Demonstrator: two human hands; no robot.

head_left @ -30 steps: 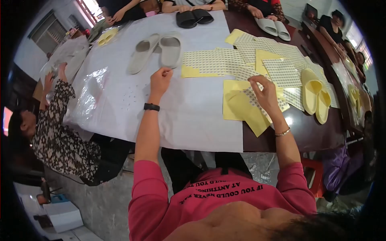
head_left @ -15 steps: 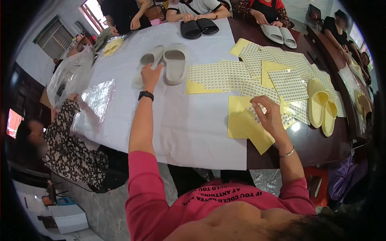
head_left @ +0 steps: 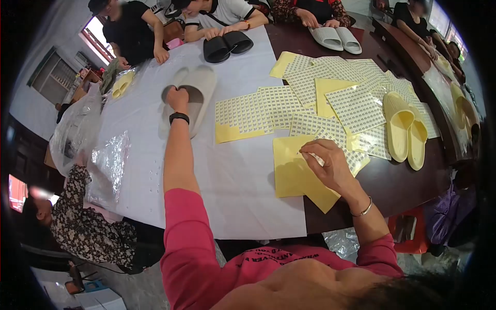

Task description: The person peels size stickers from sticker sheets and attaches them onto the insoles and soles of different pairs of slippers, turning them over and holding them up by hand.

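A pair of grey slippers [head_left: 202, 88] is on the white table cover, slightly blurred and pressed side by side. My left hand [head_left: 178, 99] grips them, its fingers curled at their foot openings and partly hidden. Above yellow backing sheets [head_left: 289, 173], my right hand [head_left: 328, 164] is pinched, thumb against index finger; a tiny speck shows at the tips, too small to name. Sheets of printed number stickers [head_left: 245, 116] lie between my hands and spread toward the right. Yellow slippers [head_left: 398, 126] rest beside those sheets.
Across the table, people handle black slippers [head_left: 217, 50] and light grey slippers [head_left: 328, 37]. A person in a floral sleeve [head_left: 77, 188] sits at left by clear plastic bags [head_left: 108, 165]. Small yellow slippers [head_left: 122, 84] lie at the far left. A red stool [head_left: 421, 227] stands at right.
My left hand has closed on the grey slippers, which were apart and now sit together. My right hand stays pinched above the yellow sheets. The camera view has shifted.
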